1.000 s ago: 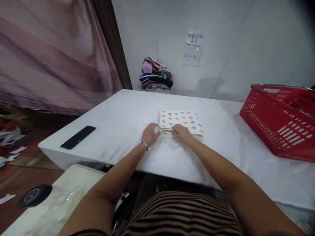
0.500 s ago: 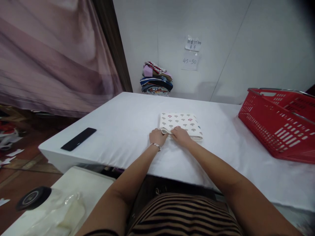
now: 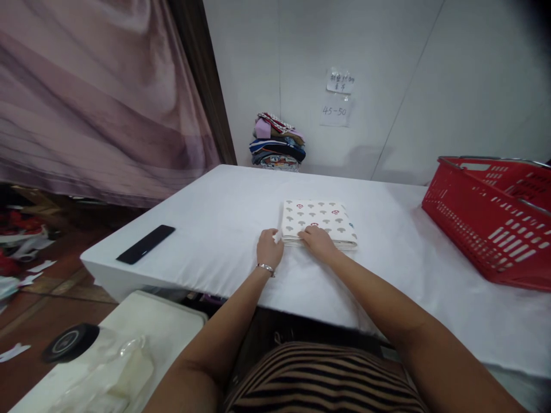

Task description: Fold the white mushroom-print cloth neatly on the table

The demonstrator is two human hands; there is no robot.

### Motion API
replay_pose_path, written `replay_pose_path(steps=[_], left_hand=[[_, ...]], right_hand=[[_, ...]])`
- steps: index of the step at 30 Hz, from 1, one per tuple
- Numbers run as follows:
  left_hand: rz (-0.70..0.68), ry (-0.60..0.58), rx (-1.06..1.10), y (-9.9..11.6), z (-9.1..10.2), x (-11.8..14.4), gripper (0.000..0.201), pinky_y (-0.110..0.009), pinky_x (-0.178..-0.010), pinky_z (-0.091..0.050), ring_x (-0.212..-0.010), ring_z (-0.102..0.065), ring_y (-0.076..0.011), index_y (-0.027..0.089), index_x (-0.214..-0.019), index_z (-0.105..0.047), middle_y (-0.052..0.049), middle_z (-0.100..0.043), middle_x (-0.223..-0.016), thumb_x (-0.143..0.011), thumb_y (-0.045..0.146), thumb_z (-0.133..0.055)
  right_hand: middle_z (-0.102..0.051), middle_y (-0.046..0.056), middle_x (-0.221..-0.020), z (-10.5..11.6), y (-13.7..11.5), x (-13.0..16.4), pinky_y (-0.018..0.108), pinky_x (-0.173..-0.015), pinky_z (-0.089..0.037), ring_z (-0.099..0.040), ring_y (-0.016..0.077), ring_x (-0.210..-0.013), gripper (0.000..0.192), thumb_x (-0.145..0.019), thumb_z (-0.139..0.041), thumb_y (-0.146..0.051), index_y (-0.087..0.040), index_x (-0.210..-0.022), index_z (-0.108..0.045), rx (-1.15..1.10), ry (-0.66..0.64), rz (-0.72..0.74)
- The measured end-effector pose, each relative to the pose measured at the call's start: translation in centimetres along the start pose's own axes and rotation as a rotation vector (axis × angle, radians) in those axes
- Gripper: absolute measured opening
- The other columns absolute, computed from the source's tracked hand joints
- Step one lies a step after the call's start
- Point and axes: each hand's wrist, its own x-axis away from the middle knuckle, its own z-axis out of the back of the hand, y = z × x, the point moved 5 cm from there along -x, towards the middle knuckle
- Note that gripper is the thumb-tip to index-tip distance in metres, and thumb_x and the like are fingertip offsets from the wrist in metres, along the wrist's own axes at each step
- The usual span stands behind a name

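A folded white cloth (image 3: 330, 213) printed with grey and red mushroom shapes lies flat on the white-covered table in front of me. My right hand (image 3: 319, 243) is at its front edge, the fingers curled over the top layer and closed on it; the thumb's underside is hidden. Just off the cloth's left front corner is my left hand (image 3: 270, 249), a bracelet on its wrist. Its thumb and fingers are apart, with nothing between them.
At the right stands a red plastic basket (image 3: 486, 229). A black phone-like slab (image 3: 146, 244) lies on the table's left part. Folded fabrics (image 3: 278, 143) are stacked behind the far edge. A tape roll (image 3: 71, 342) and clear plastic sit on a white surface at lower left.
My left hand has let go of the cloth's left front corner and moved slightly left. The lifted corner fold now lies flat. My right hand stays at the front edge.
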Motion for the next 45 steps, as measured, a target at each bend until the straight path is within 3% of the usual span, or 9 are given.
replay_pose_path(steps=[3, 7, 14, 19, 22, 26, 32, 40, 45], left_hand=[[-0.248, 0.0, -0.059, 1.0, 0.2, 0.3, 0.047, -0.038, -0.091, -0.043, -0.105, -0.053, -0.0209, 0.022, -0.116, -0.056, -0.008, -0.055, -0.119, -0.073, 0.006, -0.046], [-0.466, -0.197, -0.225, 1.4, -1.1, 0.2, 0.034, -0.04, -0.09, -0.04, -0.107, -0.051, -0.023, 0.026, -0.101, -0.064, -0.006, -0.061, -0.11, -0.078, 0.01, -0.046], [-0.43, -0.214, -0.226, 0.1, -1.3, -0.5, 0.025, -0.036, -0.087, -0.04, -0.099, -0.054, -0.02, 0.025, -0.091, -0.067, -0.003, -0.065, -0.1, -0.077, 0.012, -0.051], [-0.334, -0.227, -0.256, 1.4, -0.7, -1.7, 0.018, -0.041, -0.083, -0.04, -0.092, -0.056, -0.0231, 0.024, -0.07, -0.068, -0.003, -0.067, -0.082, -0.079, 0.028, -0.053], [-0.347, -0.193, -0.255, 3.6, -1.1, -3.5, 0.029, -0.043, -0.084, -0.04, -0.093, -0.057, -0.0245, 0.023, -0.067, -0.067, -0.005, -0.068, -0.081, -0.084, 0.038, -0.048], [-0.483, -0.203, -0.205, 6.2, -3.4, -5.5, 0.028, -0.043, -0.102, -0.032, -0.121, -0.045, -0.0235, 0.024, -0.105, -0.064, -0.006, -0.057, -0.126, -0.085, 0.036, -0.049], [-0.373, -0.469, -0.327, 3.2, -7.3, -5.2, 0.055, -0.051, -0.112, -0.015, -0.14, -0.016, -0.0254, 0.025, -0.136, -0.04, -0.005, -0.026, -0.152, -0.088, 0.052, -0.035], [-0.261, -0.633, -0.341, 3.6, -7.1, -7.2, 0.058, -0.059, -0.108, -0.017, -0.139, -0.018, -0.029, 0.029, -0.133, -0.044, -0.005, -0.028, -0.151, -0.083, 0.06, -0.037], [-0.241, -0.488, -0.352, 3.9, -7.8, -11.0, 0.06, -0.058, -0.109, -0.012, -0.141, -0.013, -0.0277, 0.027, -0.136, -0.04, -0.009, -0.021, -0.153, -0.085, 0.058, -0.033]], right_hand=[[-0.058, 0.009, -0.096, 0.1, -0.4, 0.1, 0.031, -0.077, -0.033, -0.049, 0.0214, -0.091, 0.028, -0.094, -0.036, -0.023, -0.02, -0.107, -0.061, 0.019, 0.006, 0.015], [-0.058, 0.009, -0.1, 0.5, -0.6, 1.0, 0.031, -0.078, -0.033, -0.049, 0.0208, -0.092, 0.029, -0.094, -0.037, -0.023, -0.02, -0.113, -0.058, -0.014, -0.006, 0.031], [-0.06, 0.008, -0.111, 1.8, 4.6, 6.9, 0.035, -0.086, -0.037, -0.051, 0.0219, -0.101, 0.028, -0.093, -0.037, -0.026, -0.021, -0.109, -0.06, -0.129, 0.099, -0.008], [-0.062, 0.008, -0.112, 2.3, 8.1, 9.9, 0.037, -0.089, -0.041, -0.054, 0.0228, -0.105, 0.032, -0.094, -0.034, -0.03, -0.023, -0.107, -0.062, -0.178, 0.145, -0.13], [-0.065, 0.008, -0.106, 3.2, 8.0, 8.7, 0.038, -0.09, -0.042, -0.056, 0.0224, -0.102, 0.036, -0.094, -0.031, -0.031, -0.021, -0.099, -0.065, -0.225, 0.169, -0.156], [-0.061, 0.009, -0.117, 3.9, 8.1, 4.9, 0.039, -0.095, -0.04, -0.052, 0.0221, -0.112, 0.036, -0.094, -0.03, -0.028, -0.021, -0.107, -0.063, -0.244, 0.229, -0.167], [-0.029, 0.009, -0.149, -0.4, 10.0, 3.6, 0.051, -0.105, -0.026, -0.019, 0.0264, -0.138, 0.048, -0.093, -0.033, -0.047, -0.023, -0.133, -0.042, -0.187, -0.09, -0.333], [-0.017, 0.008, -0.153, -1.3, 9.6, 4.3, 0.05, -0.109, -0.017, -0.009, 0.0237, -0.141, 0.056, -0.094, -0.024, -0.051, -0.022, -0.141, -0.032, -0.217, -0.169, -0.405], [-0.019, 0.009, -0.153, -1.6, 9.8, 4.3, 0.05, -0.108, -0.018, -0.009, 0.0244, -0.141, 0.054, -0.094, -0.026, -0.049, -0.024, -0.141, -0.031, -0.187, -0.164, -0.396]])
